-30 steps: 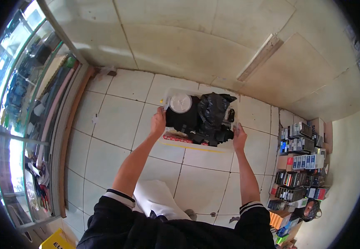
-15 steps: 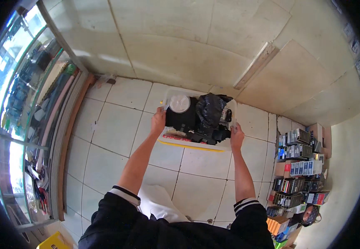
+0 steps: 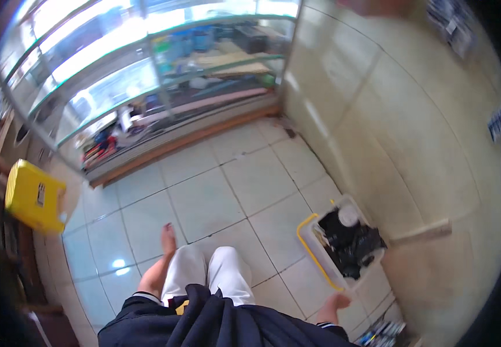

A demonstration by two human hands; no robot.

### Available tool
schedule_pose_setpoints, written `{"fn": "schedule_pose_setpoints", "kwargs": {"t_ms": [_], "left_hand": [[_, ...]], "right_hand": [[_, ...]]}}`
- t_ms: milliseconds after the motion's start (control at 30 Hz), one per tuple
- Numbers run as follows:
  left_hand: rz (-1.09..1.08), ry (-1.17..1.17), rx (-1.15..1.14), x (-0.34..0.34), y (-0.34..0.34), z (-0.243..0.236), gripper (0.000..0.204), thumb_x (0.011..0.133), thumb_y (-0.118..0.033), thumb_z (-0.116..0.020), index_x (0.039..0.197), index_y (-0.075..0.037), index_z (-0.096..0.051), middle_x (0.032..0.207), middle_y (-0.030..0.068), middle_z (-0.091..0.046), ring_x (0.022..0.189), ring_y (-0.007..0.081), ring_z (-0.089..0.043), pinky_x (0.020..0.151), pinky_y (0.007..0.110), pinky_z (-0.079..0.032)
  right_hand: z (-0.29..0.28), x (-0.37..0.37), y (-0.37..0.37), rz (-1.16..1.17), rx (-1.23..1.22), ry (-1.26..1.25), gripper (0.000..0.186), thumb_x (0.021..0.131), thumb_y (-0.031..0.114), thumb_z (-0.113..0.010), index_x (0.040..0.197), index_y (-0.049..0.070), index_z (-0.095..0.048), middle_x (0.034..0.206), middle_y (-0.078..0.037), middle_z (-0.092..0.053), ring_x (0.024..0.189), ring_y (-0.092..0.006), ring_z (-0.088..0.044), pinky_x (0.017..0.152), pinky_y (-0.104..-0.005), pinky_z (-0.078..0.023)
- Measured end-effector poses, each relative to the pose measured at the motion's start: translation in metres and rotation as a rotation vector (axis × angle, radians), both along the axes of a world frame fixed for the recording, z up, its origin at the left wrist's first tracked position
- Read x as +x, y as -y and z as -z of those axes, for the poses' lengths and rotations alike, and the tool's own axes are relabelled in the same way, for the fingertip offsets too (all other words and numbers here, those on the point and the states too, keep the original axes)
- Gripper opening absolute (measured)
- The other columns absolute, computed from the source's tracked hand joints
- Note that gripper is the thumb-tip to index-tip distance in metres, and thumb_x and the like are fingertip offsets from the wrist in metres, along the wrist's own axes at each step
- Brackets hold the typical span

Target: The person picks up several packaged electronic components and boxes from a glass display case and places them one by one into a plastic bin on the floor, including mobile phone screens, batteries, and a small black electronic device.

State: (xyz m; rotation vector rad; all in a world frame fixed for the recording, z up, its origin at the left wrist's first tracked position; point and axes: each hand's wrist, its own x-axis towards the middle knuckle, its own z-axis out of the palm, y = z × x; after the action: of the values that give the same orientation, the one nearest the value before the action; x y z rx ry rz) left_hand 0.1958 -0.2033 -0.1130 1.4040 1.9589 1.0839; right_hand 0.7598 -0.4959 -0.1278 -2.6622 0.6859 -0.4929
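A white plastic basket (image 3: 321, 254) with a yellow handle (image 3: 306, 243) stands on the tiled floor at the right, close to the wall. Inside it lie a round white tub (image 3: 349, 217), a crumpled black plastic bag (image 3: 369, 238) and other black items. My right hand (image 3: 337, 301) is just past the basket's near end, apart from it; its fingers are blurred. My left hand (image 3: 168, 238) hangs beside my left knee over the floor, its fingers loosely stretched out and nothing in them.
A glass display cabinet (image 3: 187, 137) with a wooden base and goods on its shelves runs across the far left. A yellow jerrycan (image 3: 34, 196) is at the left edge. Small boxes (image 3: 380, 334) are stacked at the lower right, below the cream wall (image 3: 389, 127).
Both hands have let go of the basket, which stays by the wall. My view has turned left toward the display cabinet, and my left hand is now down beside my knee.
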Motion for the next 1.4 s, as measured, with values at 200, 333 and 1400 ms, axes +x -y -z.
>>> {"fn": "schedule_pose_setpoints", "kwargs": {"t_ms": [200,333,1400], "left_hand": [[-0.842,-0.086,-0.072,-0.164,0.145,0.036,0.025,0.085,-0.022,-0.038,0.092,0.000,-0.049,0.086,0.0156,-0.054,0.083,0.0273,-0.051,0.072,0.034,-0.039],[-0.969,-0.015,-0.126,-0.159,0.225,0.065,0.024,0.084,-0.023,-0.038,0.088,-0.002,-0.049,0.083,0.0142,-0.054,0.080,0.0288,-0.051,0.070,0.036,-0.039],[-1.480,0.092,-0.342,-0.102,0.245,-0.018,0.019,0.081,-0.019,-0.043,0.078,-0.003,-0.053,0.079,0.0151,-0.054,0.079,0.0309,-0.049,0.070,0.040,-0.039]], "right_hand": [[0.078,-0.148,-0.063,-0.668,-0.241,-0.453,0.026,0.079,0.020,-0.041,0.089,0.000,-0.053,0.088,-0.017,-0.054,0.084,-0.0261,-0.052,0.069,-0.0364,-0.043],[0.097,-0.198,-0.160,-1.068,0.235,-0.326,0.022,0.078,0.019,-0.040,0.078,0.000,-0.052,0.072,-0.018,-0.056,0.067,-0.0284,-0.056,0.058,-0.0389,-0.042],[-0.031,-0.618,-0.476,-2.724,-0.573,-1.127,0.027,0.085,0.023,-0.036,0.080,0.001,-0.053,0.060,-0.009,-0.055,0.049,-0.0157,-0.053,0.047,-0.0281,-0.044]]}}
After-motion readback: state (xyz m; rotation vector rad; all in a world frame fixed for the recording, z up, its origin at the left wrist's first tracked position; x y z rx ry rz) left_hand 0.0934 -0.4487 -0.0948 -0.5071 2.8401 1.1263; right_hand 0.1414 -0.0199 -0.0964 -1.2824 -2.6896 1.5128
